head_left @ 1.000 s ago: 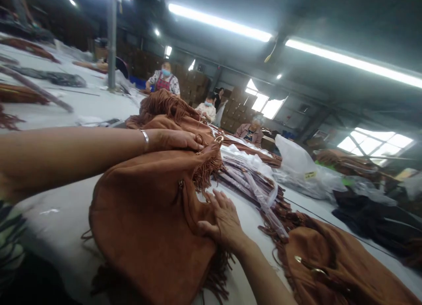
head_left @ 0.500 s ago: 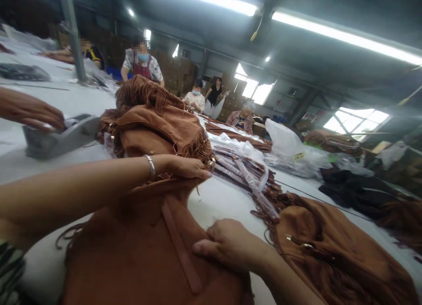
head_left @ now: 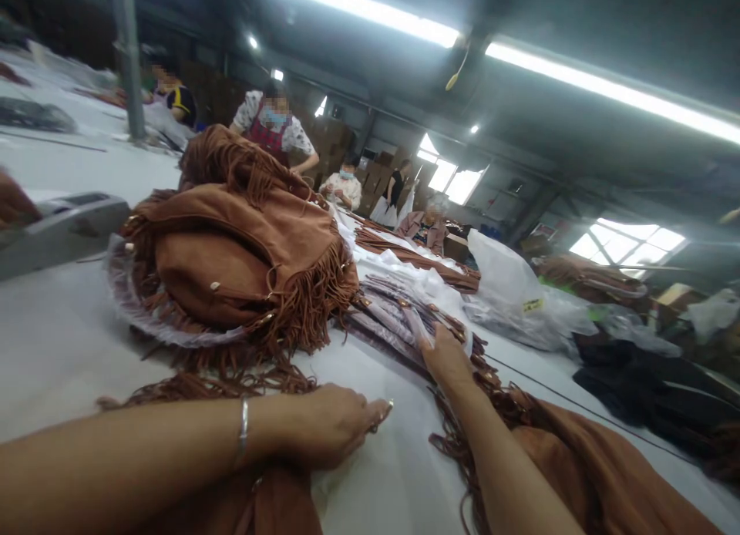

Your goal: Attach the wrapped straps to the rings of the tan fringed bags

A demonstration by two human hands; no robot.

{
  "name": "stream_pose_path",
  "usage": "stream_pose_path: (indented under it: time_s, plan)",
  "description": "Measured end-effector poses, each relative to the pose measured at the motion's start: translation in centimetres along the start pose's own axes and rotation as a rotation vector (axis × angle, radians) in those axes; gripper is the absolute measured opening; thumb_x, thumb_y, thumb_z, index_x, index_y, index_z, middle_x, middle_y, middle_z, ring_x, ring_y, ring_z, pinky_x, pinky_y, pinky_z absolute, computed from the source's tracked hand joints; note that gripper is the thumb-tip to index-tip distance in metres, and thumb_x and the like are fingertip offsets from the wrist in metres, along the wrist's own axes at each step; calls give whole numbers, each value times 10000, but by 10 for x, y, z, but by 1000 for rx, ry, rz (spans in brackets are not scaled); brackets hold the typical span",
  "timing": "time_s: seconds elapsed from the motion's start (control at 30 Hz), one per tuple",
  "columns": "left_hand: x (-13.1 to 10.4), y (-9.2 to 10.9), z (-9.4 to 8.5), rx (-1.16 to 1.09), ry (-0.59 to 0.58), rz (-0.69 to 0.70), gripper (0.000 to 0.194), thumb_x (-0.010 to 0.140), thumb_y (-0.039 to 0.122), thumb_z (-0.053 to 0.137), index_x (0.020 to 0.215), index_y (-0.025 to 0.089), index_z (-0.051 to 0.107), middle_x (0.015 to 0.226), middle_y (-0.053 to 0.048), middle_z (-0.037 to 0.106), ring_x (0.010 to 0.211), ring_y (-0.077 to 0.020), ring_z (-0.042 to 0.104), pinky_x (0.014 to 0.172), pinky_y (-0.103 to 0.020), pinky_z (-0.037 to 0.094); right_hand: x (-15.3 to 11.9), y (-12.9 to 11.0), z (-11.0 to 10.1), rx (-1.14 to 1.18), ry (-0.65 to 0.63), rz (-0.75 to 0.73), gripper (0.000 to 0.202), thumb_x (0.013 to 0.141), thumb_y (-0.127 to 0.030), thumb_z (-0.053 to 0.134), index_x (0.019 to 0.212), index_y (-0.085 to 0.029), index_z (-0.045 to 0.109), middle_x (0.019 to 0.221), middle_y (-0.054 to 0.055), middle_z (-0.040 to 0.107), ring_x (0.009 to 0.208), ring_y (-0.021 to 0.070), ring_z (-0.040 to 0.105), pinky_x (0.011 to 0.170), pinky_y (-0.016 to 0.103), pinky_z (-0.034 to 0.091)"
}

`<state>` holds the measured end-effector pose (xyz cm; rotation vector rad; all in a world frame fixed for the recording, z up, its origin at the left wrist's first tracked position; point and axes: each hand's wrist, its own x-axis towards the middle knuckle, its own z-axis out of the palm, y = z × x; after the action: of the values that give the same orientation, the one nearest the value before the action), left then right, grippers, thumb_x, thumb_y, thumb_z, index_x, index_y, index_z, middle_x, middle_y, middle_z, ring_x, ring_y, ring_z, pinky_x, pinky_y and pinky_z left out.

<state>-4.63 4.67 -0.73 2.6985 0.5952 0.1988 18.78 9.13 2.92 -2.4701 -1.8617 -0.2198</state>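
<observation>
Left hand (head_left: pixel 332 427) pinched metal ring (head_left: pixel 386 408) of near brown bag (head_left: pixel 271 496). Right hand (head_left: pixel 444 355) lay flat, fingers spread, on wrapped straps (head_left: pixel 405 311). Risk: fringe (head_left: pixel 462 435) under right forearm could snag, dragging strap pile off table (head_left: pixel 63 334).

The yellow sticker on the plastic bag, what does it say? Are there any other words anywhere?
Yellow sticker on the clear plastic bag: it has dark marks, but they are too small and blurred to read.
Brown fringed bags, wrapped straps under the right hand, table: no words show.
</observation>
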Motion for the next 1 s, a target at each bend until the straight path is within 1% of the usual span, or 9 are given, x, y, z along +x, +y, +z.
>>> stream_pose_path:
  time_s: [0.17,0.23,0.3,0.37,0.43,0.5,0.67,0.87,1.0]
  plan:
    - [2,-19,1,-98,48,-71,394,899,279,299,1192,295,560,948,-88,623,804,-229,610,709,-327,487,35,-18,31,-95,21,24,262,876,-322,548,1056,-137,590,1127,87,587,1032,225,554,886,446,431]
    - [5,-30,4,-176,90,-131,419,900,286,312,1290,298,465,1083,-88,601,935,-229,593,815,-349,480,42,-19,32,-95,22,20,254,873,-322,555,1039,-133,595,1107,81,593,1007,216,566,872,438,447]
    - [7,-38,8,-194,191,-119,555,855,289,417,1395,267,293,1296,-113,486,1128,-246,501,947,-394,418,45,-16,24,-67,19,15,245,873,-328,555,1015,-133,599,1065,72,609,955,201,587,839,421,467]
    - [9,-41,9,-195,385,-82,497,799,296,499,1285,214,437,1317,-125,462,1170,-249,449,993,-398,372,41,-14,9,-17,39,2,212,894,-287,514,991,-120,601,1021,81,624,916,192,600,814,389,471]
    - [11,-40,6,-276,606,-116,210,813,332,470,824,167,600,954,-100,617,907,-204,544,845,-332,446,26,-14,-10,45,80,-37,207,911,-203,429,988,-114,599,1010,102,631,926,187,604,816,336,454]
    - [13,-35,-3,-520,741,-204,400,837,392,425,504,169,409,549,-18,478,569,-123,454,581,-246,413,0,-18,-26,109,118,-103,257,907,-155,358,1011,-129,592,1039,109,635,972,180,598,826,279,428]
    - [8,-12,-32,-1143,723,-272,512,683,600,570,496,184,337,407,72,290,376,-46,244,382,-193,195,-90,-36,-35,236,111,-205,298,878,-139,334,1071,-182,557,952,64,677,864,193,632,715,261,424]
    - [-9,20,-48,-1305,748,-359,512,757,660,437,566,205,301,399,103,221,321,-37,164,331,-186,148,-139,-49,-26,238,195,-237,367,823,-70,366,1135,-152,542,1027,97,678,909,223,637,729,270,417]
    - [-15,36,-44,-1088,910,-306,496,810,605,399,554,183,349,434,71,308,354,-39,260,354,-184,199,-141,-48,-23,214,234,-238,367,840,-61,346,1141,-139,542,1072,113,665,921,215,635,736,268,422]
